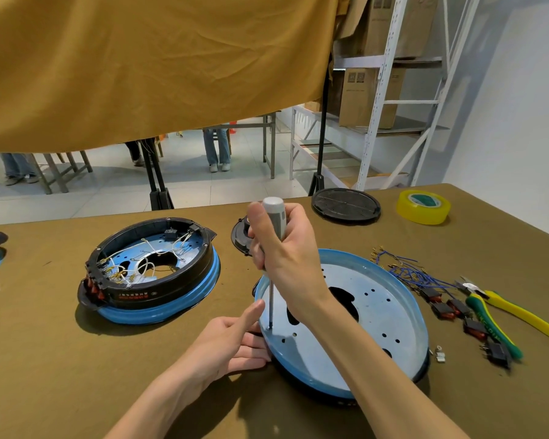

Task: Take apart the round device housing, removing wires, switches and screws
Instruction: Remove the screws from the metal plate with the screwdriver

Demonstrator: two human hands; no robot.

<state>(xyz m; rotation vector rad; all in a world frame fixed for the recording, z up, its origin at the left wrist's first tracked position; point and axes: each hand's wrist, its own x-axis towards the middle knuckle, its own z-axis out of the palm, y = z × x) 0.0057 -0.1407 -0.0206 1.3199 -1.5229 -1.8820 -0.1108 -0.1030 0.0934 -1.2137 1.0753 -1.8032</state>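
The right hand [286, 248] grips a screwdriver [274, 229] upright, its fingers closed around the handle, so the tip sits in a screw near the rim of the round housing [377, 315]. The left hand [232, 340] rests against the housing's edge with relaxed fingers, probably to keep it steady. The housing lies on the worktop [61, 359], a pale blue plate with many holes, already without wires.

We seem to be in a workshop or small factory floor: a cloth-covered workbench [76, 359] strewn with pliers [495, 312], loose switches [457, 308] and tape [423, 206], with metal shelving [381, 90] stacked with cardboard boxes [368, 96] behind.
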